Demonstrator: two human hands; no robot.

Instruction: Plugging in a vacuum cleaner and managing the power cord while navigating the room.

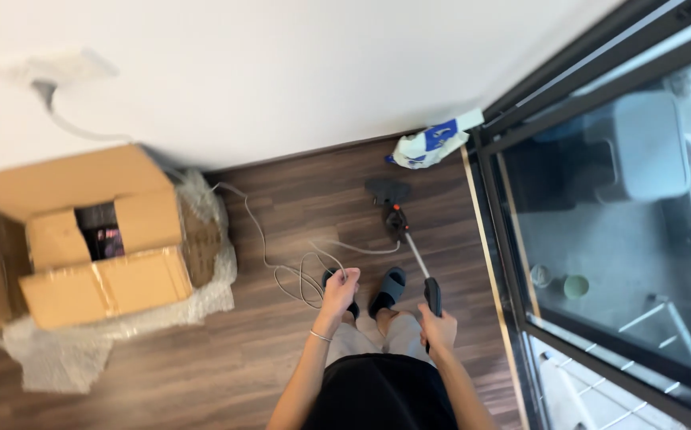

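Right hand (439,327) gripping vacuum wand (413,251), left hand (340,288) holding white cord (282,267) — open cardboard box (95,239) nearby, seemingly on bubble wrap (59,350).

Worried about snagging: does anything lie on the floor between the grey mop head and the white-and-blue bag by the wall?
Nothing visible: bare wood floor separates the grey mop head from the white-and-blue bag.
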